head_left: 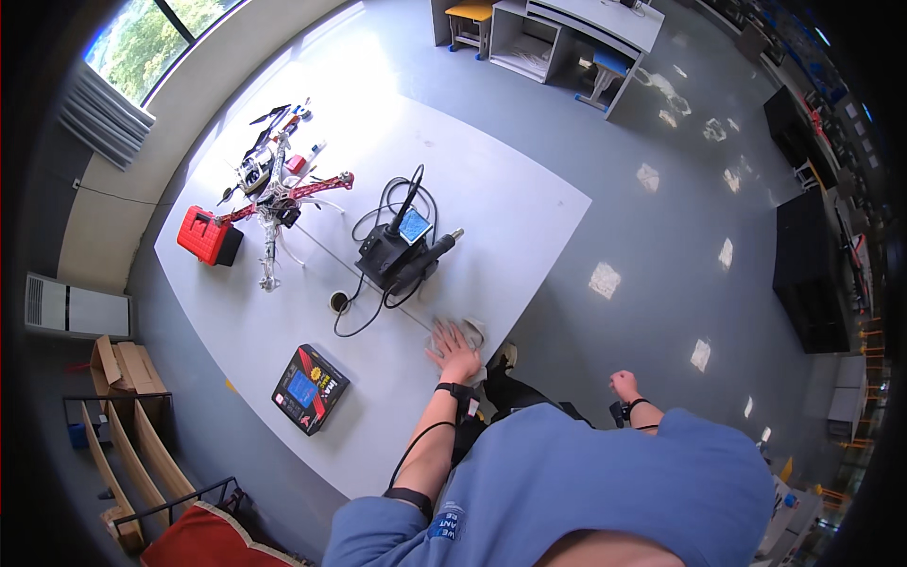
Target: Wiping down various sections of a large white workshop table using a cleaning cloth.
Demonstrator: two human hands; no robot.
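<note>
My left hand (455, 355) lies at the near right edge of the white table (501, 217), fingers spread and flat over a crumpled grey-white cloth (473, 330). Past it stands a black soldering station (385, 257) with a hot-air handpiece (436, 251) and looping black cables. Off to the right, my right hand (624, 384) hangs beside the table with curled fingers and nothing visible in it. A black box with a blue picture (311, 389) lies left of my left forearm. A small round dark-topped tin (339, 301) sits between the box and the station.
A red and white quadcopter frame (277, 203) stands on the table's far left part, beside a red and black toolbox (210, 236). Grey-white desks (595, 17) with stools are at the back. Black cabinets (808, 274) line the right. A rack with wooden boards (132, 458) stands lower left.
</note>
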